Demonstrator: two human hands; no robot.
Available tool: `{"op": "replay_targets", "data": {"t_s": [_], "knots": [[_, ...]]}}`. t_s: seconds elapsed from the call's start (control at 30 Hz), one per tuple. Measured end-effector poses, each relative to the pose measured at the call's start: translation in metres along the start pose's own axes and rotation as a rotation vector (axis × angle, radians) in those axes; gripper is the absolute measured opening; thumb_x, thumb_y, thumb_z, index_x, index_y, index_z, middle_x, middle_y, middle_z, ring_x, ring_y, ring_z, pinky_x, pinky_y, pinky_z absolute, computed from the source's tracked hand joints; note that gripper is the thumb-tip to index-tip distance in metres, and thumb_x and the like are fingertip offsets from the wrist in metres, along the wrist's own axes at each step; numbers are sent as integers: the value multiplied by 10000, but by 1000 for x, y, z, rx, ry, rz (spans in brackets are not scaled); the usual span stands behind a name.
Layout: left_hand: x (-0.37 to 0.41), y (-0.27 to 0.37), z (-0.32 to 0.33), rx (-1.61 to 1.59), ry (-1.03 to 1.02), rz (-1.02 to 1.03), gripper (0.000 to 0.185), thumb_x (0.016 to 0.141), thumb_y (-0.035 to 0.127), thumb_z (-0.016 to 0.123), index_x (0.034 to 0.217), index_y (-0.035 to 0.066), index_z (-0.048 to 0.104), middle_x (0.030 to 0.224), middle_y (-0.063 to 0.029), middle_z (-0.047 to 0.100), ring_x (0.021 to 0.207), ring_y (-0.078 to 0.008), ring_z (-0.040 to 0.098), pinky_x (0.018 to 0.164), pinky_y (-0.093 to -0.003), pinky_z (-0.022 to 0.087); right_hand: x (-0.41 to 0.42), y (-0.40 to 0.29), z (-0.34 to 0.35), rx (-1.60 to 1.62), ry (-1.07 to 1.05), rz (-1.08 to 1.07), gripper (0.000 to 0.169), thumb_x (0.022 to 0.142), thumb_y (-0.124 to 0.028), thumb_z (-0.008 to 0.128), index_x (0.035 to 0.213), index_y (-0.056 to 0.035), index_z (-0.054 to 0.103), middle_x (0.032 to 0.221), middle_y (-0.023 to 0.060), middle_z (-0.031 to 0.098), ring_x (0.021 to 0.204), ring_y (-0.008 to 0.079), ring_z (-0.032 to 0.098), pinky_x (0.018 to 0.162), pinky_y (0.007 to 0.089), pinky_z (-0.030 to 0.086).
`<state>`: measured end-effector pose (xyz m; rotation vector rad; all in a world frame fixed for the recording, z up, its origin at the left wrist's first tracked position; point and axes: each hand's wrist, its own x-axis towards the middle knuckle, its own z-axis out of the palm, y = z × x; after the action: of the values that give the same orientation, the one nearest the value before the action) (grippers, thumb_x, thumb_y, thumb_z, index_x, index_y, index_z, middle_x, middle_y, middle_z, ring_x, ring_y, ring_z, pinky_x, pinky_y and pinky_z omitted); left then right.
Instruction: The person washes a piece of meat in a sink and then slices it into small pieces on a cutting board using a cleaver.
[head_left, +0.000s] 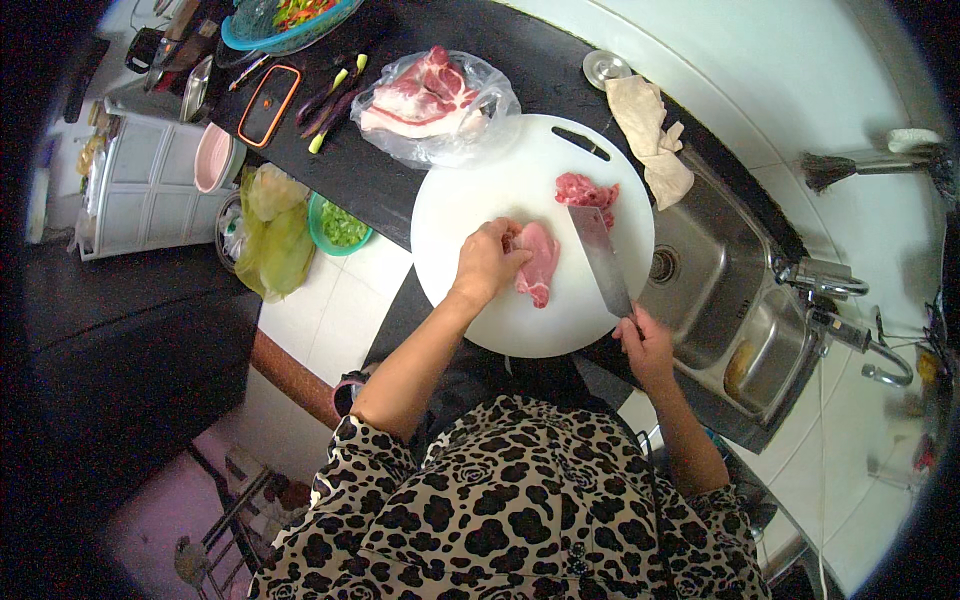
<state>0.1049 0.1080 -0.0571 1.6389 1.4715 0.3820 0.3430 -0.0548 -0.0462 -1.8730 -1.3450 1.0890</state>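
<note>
A round white cutting board (480, 300) lies on the dark countertop. On it, my left hand (491, 259) grips the left side of a pale pink piece of raw meat (538, 259). My right hand (646, 346) is closed around the handle of a cleaver (600, 255), whose broad blade slants up and away over the right part of the board. The blade's far end meets a small heap of redder cut meat (585, 191), just below the board's slot handle. A large raw cut of meat with a fat layer (420, 97) rests on a clear plastic bag beyond the board.
Right of the board is a steel sink (705, 262) with a faucet (825, 279); a beige cloth (651, 142) hangs at its corner. Eggplants (330, 105), an orange-rimmed lid (268, 105) and a blue basket (289, 34) stand farther left. A green bowl (341, 225) of chopped greens sits lower.
</note>
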Motion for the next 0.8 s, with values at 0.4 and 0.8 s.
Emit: {"op": "replay_targets", "data": {"t_s": [0.4, 0.8], "knots": [[-16, 7, -4, -326, -136, -124, 293, 742, 45, 655, 966, 43, 467, 852, -127, 585, 809, -229, 607, 695, -329, 500, -6, 0, 2, 52, 8, 17, 323, 905, -105, 486, 1205, 1, 537, 688, 18, 583, 548, 75, 487, 522, 229, 418], [-4, 25, -16, -730, 87, 202, 445, 736, -136, 510, 1121, 84, 476, 1055, -76, 550, 998, -221, 554, 907, -332, 462, -5, -12, -5, 49, 40, 49, 324, 923, -150, 481, 1209, -6, 532, 680, 29, 574, 563, 86, 500, 535, 239, 427]]}}
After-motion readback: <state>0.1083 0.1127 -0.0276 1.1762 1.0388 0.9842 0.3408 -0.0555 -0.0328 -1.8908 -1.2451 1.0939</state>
